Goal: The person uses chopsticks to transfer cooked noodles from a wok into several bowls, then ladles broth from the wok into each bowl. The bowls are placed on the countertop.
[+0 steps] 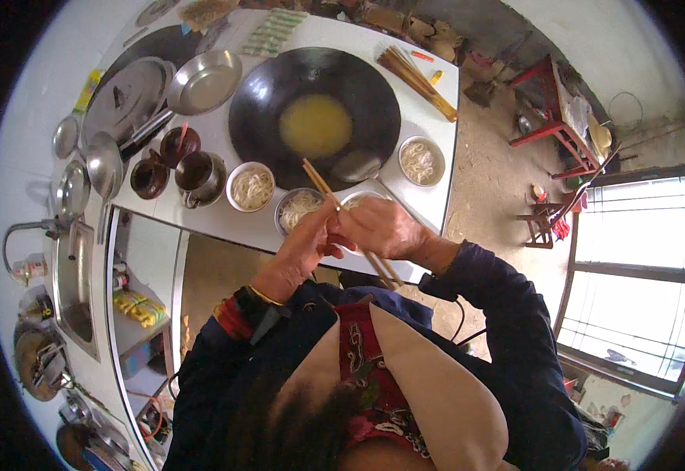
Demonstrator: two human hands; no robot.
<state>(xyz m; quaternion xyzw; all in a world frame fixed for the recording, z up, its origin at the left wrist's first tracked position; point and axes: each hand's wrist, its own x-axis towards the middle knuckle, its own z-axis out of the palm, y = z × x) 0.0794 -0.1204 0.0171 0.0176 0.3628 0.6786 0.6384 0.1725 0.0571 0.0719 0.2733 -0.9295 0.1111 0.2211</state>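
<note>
My right hand (381,226) is closed around a pair of wooden chopsticks (316,176), whose tips point toward the wok. The fingers of my left hand (295,259) meet the chopsticks beside it; whether they grip them is hidden. White noodles fill several bowls: a left bowl (252,187), a bowl (298,209) just beyond my left hand, one (366,197) partly covered by my right hand, and one (422,161) at the right. Behind them a large black wok (254,129) contains yellowish liquid (316,125). A metal ladle or spatula (357,166) rests inside the wok's near right edge.
Left of the wok are a metal pan (204,82), a metal mug (201,176), dark brown bowls (149,178) and a large lid (125,100). A bundle of thin sticks (416,82) lies at the far right. The sink (77,294) stands left; a red table (554,118) stands beyond.
</note>
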